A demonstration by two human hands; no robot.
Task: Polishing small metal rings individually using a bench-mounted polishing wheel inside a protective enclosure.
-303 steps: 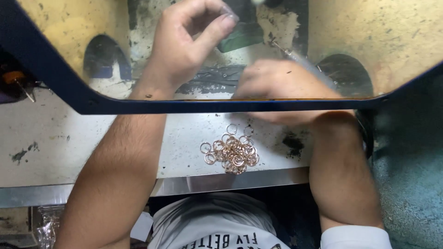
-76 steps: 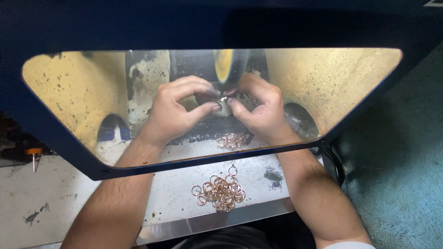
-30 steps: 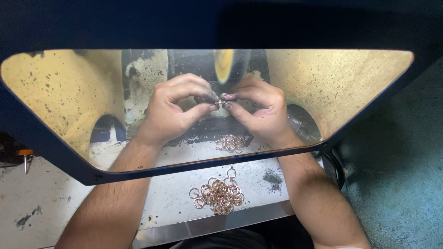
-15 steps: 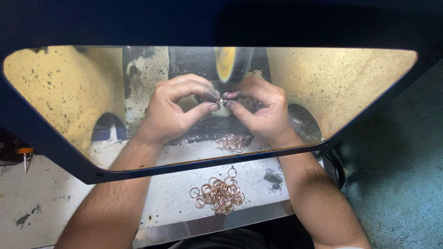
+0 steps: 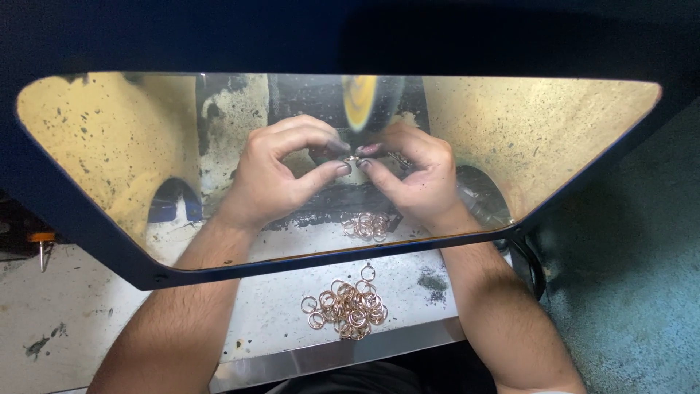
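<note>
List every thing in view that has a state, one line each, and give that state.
Left hand: fingertips pinched on a small ring.
Right hand: fingertips pinched on the same ring.
Small ring: held between both hands, just below the wheel.
Polishing wheel: blurred; cannot tell if spinning.
Shield: down over the hands, speckled with residue.
Pile of rings: loose heap on the bench, untouched.

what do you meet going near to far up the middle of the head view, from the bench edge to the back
shiny metal bench edge → heap of copper-coloured rings → dark blue frame of the clear shield → smaller pile of rings behind the shield → small ring pinched between left hand and right hand → yellow buffing wheel
</note>
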